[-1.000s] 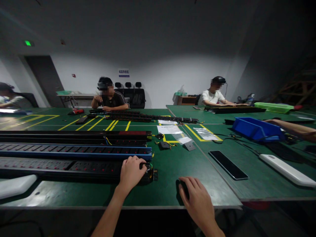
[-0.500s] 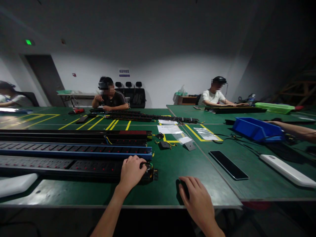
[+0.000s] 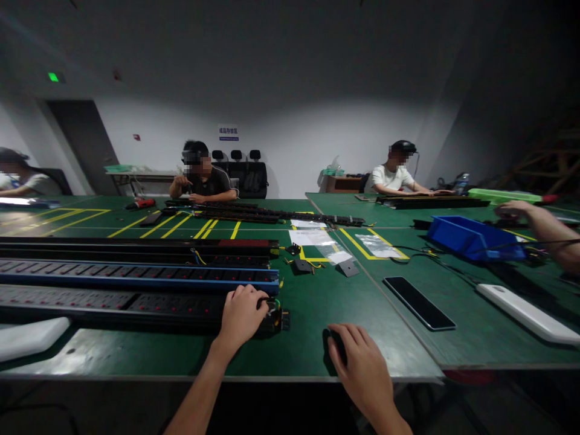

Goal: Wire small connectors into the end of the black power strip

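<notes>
My left hand (image 3: 244, 314) lies over the right end of a long black power strip (image 3: 172, 307), fingers curled over its far side and the thumb near the end. Small red marks dot the strip's row of sockets. Green and yellow wires and a black end bracket (image 3: 285, 319) stick out just right of that hand. My right hand (image 3: 362, 365) rests on the green table near its front edge, fingers extended and the thumb apart, with nothing visible in it. Behind the black strip lies a blue-edged power strip (image 3: 217, 276), parallel to it.
More black strips lie behind. Right of them are small grey plates (image 3: 348, 268), papers and plastic bags (image 3: 378, 246). A black phone (image 3: 419, 303), a white power bank (image 3: 528, 313) and a blue bin (image 3: 473, 237) sit at right. A co-worker's arm (image 3: 546, 226) reaches in there; other people sit across.
Both my hands stay in place. At the right, the co-worker's hand has lifted away from the blue bin and moved back, and the bin has shifted slightly.
</notes>
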The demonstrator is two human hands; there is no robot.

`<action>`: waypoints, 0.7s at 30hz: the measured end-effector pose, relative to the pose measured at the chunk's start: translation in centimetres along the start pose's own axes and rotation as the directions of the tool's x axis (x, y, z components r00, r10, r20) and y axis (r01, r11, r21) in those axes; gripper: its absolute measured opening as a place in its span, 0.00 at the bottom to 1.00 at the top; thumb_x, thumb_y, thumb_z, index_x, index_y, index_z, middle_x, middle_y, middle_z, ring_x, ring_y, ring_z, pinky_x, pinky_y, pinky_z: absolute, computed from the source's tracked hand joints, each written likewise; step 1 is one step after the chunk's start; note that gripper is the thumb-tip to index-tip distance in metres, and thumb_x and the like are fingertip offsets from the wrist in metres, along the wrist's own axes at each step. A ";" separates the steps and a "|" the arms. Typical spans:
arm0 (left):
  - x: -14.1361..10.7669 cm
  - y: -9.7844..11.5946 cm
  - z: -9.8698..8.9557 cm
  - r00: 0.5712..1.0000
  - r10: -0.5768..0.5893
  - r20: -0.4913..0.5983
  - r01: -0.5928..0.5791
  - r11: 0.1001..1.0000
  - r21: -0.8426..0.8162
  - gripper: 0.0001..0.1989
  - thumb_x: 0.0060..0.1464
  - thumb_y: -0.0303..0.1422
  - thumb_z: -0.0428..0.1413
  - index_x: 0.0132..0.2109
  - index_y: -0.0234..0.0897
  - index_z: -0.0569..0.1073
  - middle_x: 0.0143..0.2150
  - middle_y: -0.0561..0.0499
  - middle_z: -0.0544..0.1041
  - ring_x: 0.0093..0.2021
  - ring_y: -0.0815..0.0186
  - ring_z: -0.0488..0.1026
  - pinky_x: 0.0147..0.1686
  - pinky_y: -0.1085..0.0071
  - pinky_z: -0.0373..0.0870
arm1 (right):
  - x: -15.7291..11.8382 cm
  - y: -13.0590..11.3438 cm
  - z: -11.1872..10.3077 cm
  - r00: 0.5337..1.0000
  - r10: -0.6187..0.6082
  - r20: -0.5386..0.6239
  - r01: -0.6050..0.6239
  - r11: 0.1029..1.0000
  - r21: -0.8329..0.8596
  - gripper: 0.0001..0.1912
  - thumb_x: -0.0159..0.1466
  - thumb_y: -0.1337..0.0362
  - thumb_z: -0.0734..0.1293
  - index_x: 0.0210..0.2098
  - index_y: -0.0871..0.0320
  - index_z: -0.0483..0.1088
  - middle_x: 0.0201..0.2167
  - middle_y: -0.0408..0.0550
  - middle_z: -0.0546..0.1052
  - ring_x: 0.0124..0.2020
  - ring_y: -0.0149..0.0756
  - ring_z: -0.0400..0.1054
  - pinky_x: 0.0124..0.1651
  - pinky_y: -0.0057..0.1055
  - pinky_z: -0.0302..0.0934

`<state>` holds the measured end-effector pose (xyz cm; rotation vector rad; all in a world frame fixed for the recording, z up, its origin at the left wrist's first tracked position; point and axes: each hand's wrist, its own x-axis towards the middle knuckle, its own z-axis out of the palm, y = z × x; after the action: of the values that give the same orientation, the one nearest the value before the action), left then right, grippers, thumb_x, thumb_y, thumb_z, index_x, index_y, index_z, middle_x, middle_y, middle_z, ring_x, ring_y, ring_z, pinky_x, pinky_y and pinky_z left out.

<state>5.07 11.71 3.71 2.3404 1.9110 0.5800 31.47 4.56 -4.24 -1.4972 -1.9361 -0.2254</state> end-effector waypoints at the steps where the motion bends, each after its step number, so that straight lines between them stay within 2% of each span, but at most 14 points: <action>1: 0.0 0.0 0.0 1.000 0.001 -0.002 -0.001 1.000 0.002 0.13 0.59 0.35 0.51 0.44 0.48 0.80 0.43 0.51 0.77 0.48 0.59 0.70 0.50 0.59 0.60 | 0.0 0.0 0.0 1.000 0.001 -0.002 -0.001 1.000 -0.003 0.10 0.69 0.62 0.62 0.47 0.53 0.70 0.42 0.50 0.76 0.45 0.44 0.69 0.46 0.39 0.62; 21: 0.0 0.0 0.1 1.000 -0.004 -0.028 0.004 1.000 0.012 0.12 0.57 0.36 0.52 0.42 0.49 0.80 0.41 0.51 0.78 0.47 0.59 0.70 0.50 0.60 0.62 | 0.0 0.1 0.1 1.000 0.008 0.020 -0.008 1.000 0.007 0.09 0.68 0.62 0.63 0.47 0.53 0.69 0.42 0.49 0.76 0.45 0.44 0.68 0.47 0.40 0.61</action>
<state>5.11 11.74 3.63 2.3471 1.9358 0.6052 31.52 4.65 -4.29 -1.5073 -1.9441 -0.2006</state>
